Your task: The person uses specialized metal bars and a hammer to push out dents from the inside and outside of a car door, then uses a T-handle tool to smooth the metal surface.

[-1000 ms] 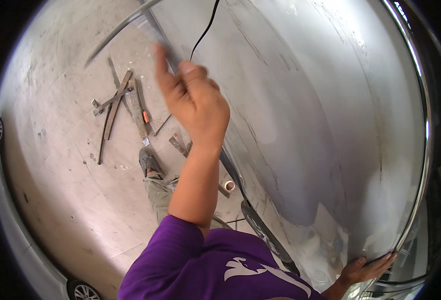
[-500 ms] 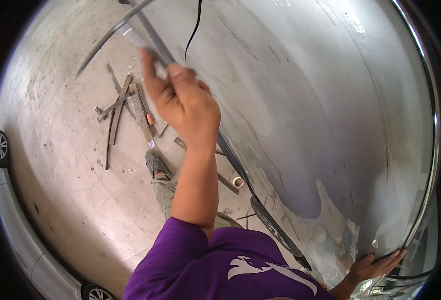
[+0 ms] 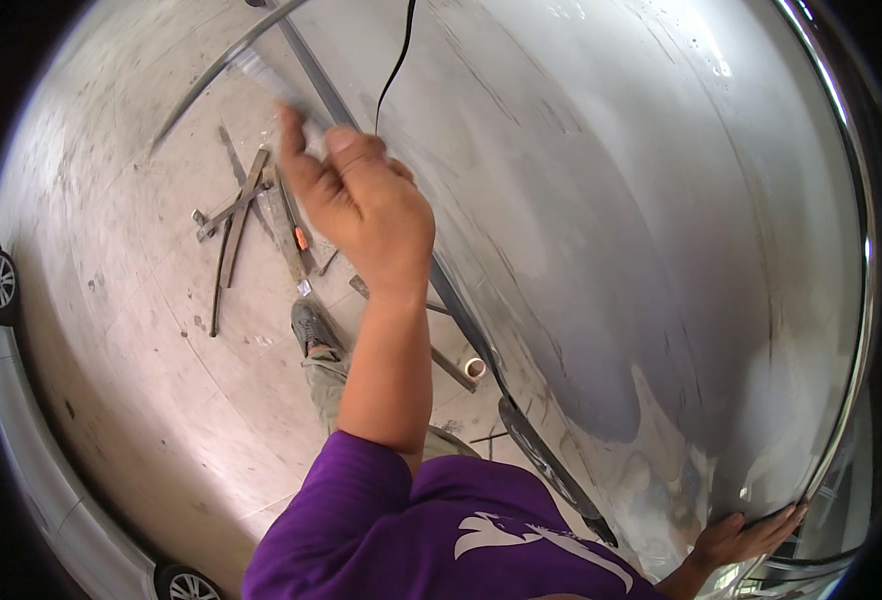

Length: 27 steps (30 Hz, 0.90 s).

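My left hand (image 3: pixel 371 215) is raised at the middle left with its fingers closed. A pale, blurred, strip-like thing (image 3: pixel 261 78) reaches from between thumb and index finger toward a curved grey bar (image 3: pixel 201 92); motion smear hides its kind. Alongside the hand spreads a large silvery-grey car panel (image 3: pixel 621 240) with dark scratch lines and dull streaks. At the lower right my right hand (image 3: pixel 746 538) lies open, its fingers stretched out on the panel's edge near the bright trim (image 3: pixel 869 250). It holds nothing that I can see.
A black cord (image 3: pixel 397 68) hangs over the panel. Several metal bars (image 3: pixel 246 215) and an orange-marked tool (image 3: pixel 301 238) lie on the floor beyond my shoe (image 3: pixel 311 325). A tape roll (image 3: pixel 475 369) lies near the panel's lower edge. Another silver car (image 3: pixel 61 490) stands at the left.
My left hand has shifted very slightly left, and the pale thing in it is still smeared. My right hand stays on the panel's edge.
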Tool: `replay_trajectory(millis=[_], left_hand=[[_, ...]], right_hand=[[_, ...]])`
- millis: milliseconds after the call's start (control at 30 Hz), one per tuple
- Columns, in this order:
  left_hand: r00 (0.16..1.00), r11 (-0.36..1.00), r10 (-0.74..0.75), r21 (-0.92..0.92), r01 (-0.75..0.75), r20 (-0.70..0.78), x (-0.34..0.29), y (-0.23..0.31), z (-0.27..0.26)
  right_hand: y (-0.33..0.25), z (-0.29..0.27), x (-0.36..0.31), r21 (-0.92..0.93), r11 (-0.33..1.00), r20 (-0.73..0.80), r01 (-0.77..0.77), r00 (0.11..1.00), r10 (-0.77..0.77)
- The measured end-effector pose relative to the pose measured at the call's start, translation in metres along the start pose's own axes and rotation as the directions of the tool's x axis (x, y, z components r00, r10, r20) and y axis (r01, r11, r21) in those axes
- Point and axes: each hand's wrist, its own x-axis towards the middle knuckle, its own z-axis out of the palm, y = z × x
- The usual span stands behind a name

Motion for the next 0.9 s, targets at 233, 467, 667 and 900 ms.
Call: replay_trajectory(millis=[233,467,667,900], left_hand=[[0.996,0.997,0.074,0.018,-0.074,0.042,0.001,-0.011,-0.002],[0.998,0.999,-0.04,0.007,0.039,0.044,0.006,-0.021,-0.007],[0.991,0.997,-0.062,0.053,0.056,0.119,0.002,-0.037,-0.009],[0.995,0.995,0.029,0.097,-0.039,0.098,0.002,-0.046,-0.009]], right_hand=[[0.0,-0.001,-0.006,-0.004,0.999,0.032,-0.046,0.998,0.047],[0.005,0.002,-0.005,-0.07,0.997,0.005,-0.014,1.0,0.015],[0.004,0.0,-0.005,-0.021,0.999,0.028,-0.031,0.999,0.031],[-0.004,-0.001,0.0,-0.008,1.0,-0.002,-0.02,1.0,0.02]])
